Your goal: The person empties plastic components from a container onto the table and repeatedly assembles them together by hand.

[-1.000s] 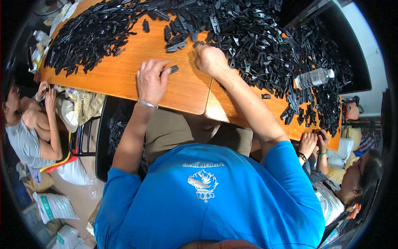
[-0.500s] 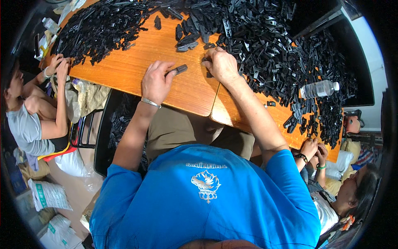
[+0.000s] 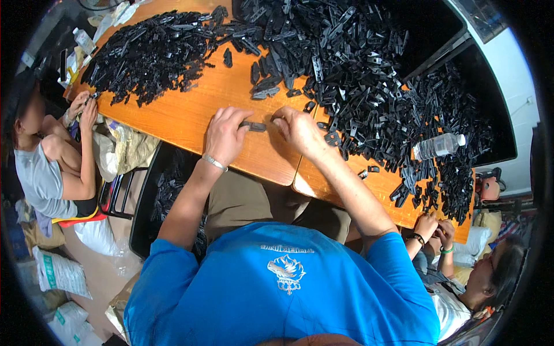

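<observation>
Over the wooden table (image 3: 173, 124), my left hand (image 3: 226, 137) pinches one end of a dark, elongated plastic piece (image 3: 254, 126) between thumb and fingers. The piece points right, toward my right hand (image 3: 298, 132). That hand is closed just beyond the piece's free end, thumb and fingertips together with a small gap to it. Whatever those fingers hold, if anything, is too small or hidden to make out. Right of it spreads a big heap of black plastic parts (image 3: 352, 75), with a few loose ones by its edge.
A second heap of smaller black parts (image 3: 156, 55) covers the far left. On the right heap lies a clear plastic bottle (image 3: 438, 146). Co-workers' hands are at the table's left (image 3: 85, 109) and right (image 3: 430, 228) edges. A black tub (image 3: 151, 202) of parts stands below.
My right hand has come left and toward me, away from the heap's edge, up to the plastic piece. My left hand still grips that piece, now lying more level. The whole view has shifted slightly.
</observation>
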The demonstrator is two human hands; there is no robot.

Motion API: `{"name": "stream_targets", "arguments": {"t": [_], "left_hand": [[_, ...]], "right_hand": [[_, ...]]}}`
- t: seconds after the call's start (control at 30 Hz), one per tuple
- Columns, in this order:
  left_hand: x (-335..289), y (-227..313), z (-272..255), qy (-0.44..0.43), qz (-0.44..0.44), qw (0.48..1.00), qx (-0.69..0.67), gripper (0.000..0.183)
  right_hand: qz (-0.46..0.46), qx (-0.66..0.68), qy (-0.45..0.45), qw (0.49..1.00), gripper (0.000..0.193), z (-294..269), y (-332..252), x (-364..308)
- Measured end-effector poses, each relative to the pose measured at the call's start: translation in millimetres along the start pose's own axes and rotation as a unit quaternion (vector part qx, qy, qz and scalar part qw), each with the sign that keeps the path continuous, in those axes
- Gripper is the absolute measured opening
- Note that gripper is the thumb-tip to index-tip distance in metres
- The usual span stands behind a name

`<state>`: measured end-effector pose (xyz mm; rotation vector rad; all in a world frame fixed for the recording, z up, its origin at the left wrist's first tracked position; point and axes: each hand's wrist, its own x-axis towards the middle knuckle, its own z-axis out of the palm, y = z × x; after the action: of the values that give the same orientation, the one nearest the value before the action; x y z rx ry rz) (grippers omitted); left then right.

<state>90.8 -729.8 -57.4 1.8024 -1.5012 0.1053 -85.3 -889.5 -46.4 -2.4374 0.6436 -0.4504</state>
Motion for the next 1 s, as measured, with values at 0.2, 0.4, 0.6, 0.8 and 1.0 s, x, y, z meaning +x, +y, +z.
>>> {"name": "stream_targets", "arguments": {"t": [0.2,0.4,0.6,0.8,1.0], "left_hand": [[-20.2,5.4,24.5,-0.040,-0.214,0.904,-0.369,0.016],[-26.6,8.3,30.8,-0.028,-0.293,0.833,-0.468,0.014],[-9.8,-20.5,7.3,0.057,-0.061,0.996,-0.004,0.032],[-13.0,-29.3,9.9,-0.017,-0.090,0.996,-0.015,0.024],[-11.9,-26.5,9.7,-0.021,-0.077,0.997,-0.018,0.020]], "right_hand": [[0.010,0.126,-0.016,0.992,0.033,5.9,-32.5,-15.9],[-0.124,0.020,0.079,0.989,0.027,21.8,-24.7,-25.1],[-0.034,-0.040,0.100,0.994,0.025,4.2,0.5,-4.4],[-0.092,-0.046,0.055,0.993,0.030,20.7,-0.2,12.5],[-0.090,-0.043,0.019,0.995,0.028,19.0,1.2,13.4]]}}
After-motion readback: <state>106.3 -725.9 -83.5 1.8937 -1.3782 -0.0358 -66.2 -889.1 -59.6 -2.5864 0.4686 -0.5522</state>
